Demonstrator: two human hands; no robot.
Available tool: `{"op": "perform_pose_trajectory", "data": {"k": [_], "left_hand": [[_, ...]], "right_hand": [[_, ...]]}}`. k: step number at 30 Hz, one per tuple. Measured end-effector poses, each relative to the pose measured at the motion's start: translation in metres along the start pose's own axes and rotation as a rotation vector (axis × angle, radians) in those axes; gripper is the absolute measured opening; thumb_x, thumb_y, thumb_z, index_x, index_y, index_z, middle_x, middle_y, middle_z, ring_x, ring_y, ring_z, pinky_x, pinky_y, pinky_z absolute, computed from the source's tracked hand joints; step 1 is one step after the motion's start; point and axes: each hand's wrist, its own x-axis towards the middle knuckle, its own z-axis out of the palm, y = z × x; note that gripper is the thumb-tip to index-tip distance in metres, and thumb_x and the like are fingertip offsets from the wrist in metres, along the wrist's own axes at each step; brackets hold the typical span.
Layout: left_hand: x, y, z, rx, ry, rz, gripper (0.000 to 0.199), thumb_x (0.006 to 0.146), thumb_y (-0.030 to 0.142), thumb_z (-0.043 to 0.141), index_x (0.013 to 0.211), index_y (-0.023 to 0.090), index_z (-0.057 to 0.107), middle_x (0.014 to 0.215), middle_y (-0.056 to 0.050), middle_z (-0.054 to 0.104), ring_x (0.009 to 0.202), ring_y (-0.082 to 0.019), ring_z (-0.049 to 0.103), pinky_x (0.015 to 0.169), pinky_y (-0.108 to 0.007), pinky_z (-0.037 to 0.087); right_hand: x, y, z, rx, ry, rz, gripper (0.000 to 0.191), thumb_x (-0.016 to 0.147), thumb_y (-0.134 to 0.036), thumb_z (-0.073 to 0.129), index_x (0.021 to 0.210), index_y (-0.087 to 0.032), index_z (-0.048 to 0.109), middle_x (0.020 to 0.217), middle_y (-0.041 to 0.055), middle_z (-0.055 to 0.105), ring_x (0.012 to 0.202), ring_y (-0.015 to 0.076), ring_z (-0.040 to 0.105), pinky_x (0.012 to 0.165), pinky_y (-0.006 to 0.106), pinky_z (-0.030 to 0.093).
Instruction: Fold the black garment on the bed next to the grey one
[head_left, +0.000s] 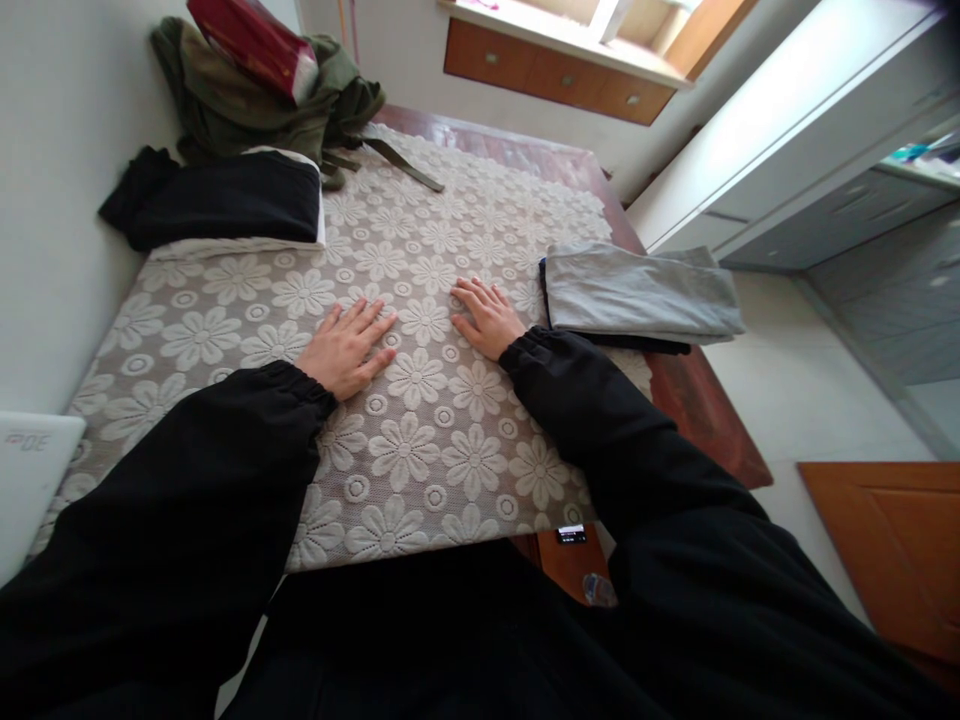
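Two hands lie flat, palms down, fingers spread and holding nothing, on the lace tablecloth (420, 420) covering most of the wooden table (705, 400). Left hand (346, 348) and right hand (487, 318) sit near each other at mid-cloth, a clear patch between them. Judgement: a resting or smoothing pose, no garment in hand yet. Folded grey garment (637, 292) lies just beside the right hand, overhanging the table's right edge, a dark piece under it. Folded black garment (225, 198) sits well apart at far left against the wall, on a pale layer. Olive bag (262, 95) with a red item (255, 40) on top fills the far corner. White device (30, 470) touches the near-left edge. Open room: the cloth's centre and near strip; the right edge is bare wood, then floor.
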Motion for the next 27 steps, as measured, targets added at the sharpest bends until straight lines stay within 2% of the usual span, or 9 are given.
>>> {"op": "perform_pose_trajectory", "data": {"k": [14,21,27], "left_hand": [[-0.0002,-0.0019,0.0029,-0.011,0.009,0.003,0.067,0.11,0.05,0.036,0.169,0.019,0.041,0.181,-0.012,0.03,0.169,-0.034,0.022,0.138,-0.06,0.014],[-0.0002,-0.0021,0.0037,-0.03,0.023,-0.001,0.065,0.109,0.049,0.038,0.168,0.023,0.042,0.181,-0.01,0.031,0.169,-0.033,0.022,0.138,-0.061,0.016],[-0.0001,-0.0003,0.0021,-0.011,0.008,-0.006,0.067,0.109,0.048,0.037,0.168,0.018,0.042,0.181,-0.011,0.03,0.169,-0.034,0.022,0.138,-0.06,0.015]], "right_hand": [[-0.0007,-0.0026,-0.0019,0.019,-0.001,0.006,0.06,0.105,-0.047,0.048,0.16,-0.022,0.051,0.176,0.0077,0.039,0.167,0.0332,0.028,0.138,0.065,0.02],[0.0,-0.0018,-0.0011,0.024,-0.003,0.008,0.06,0.105,-0.046,0.048,0.16,-0.023,0.051,0.176,0.0076,0.039,0.167,0.033,0.027,0.138,0.066,0.019],[0.0002,-0.0021,-0.0009,0.018,0.002,0.009,0.06,0.105,-0.046,0.049,0.159,-0.021,0.052,0.176,0.0084,0.039,0.167,0.0331,0.027,0.138,0.064,0.019]]}}
